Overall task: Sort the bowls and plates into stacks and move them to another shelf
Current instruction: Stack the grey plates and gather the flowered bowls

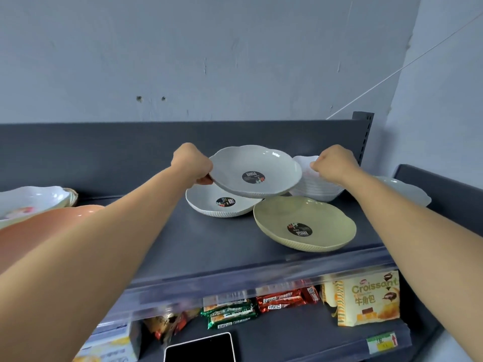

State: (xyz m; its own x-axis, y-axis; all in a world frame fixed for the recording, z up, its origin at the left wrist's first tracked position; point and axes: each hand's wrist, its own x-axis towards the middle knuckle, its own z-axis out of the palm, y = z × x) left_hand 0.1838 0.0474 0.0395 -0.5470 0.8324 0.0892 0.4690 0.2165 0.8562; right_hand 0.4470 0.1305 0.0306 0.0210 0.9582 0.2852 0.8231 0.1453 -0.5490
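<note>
My left hand (192, 163) grips the left rim of a grey plate (271, 165) with a round black sticker, held tilted above the top shelf (203, 244). Under it a second grey plate (203, 205) rests on the shelf. A pale yellow-green plate (321, 218) lies in front to the right, overlapped by the held plate's edge. My right hand (335, 164) pinches the rim of the top bowl of a white bowl stack (311, 189) behind the plates.
At the left are a white patterned bowl (31, 202) and an orange bowl (39, 228). Another white dish (407, 190) sits behind my right forearm. The shelf below holds snack packs (279, 300), a croissant bag (368, 299) and a dark tablet (201, 348).
</note>
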